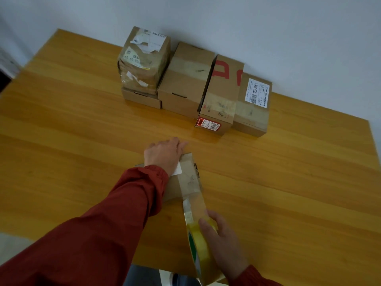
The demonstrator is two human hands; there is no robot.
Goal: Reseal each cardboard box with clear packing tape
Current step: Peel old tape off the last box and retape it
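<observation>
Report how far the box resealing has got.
Looks done: most back-row boxes show tape bands across their tops. In hand: left hand presses the near box; right hand holds the tape roll, strip stretched from the box top. Left: cut and smooth it.

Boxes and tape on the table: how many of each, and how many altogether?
Boxes: 6 (5 at the back, 1 under the left hand)
Tape roll: 1
Total: 7
</observation>
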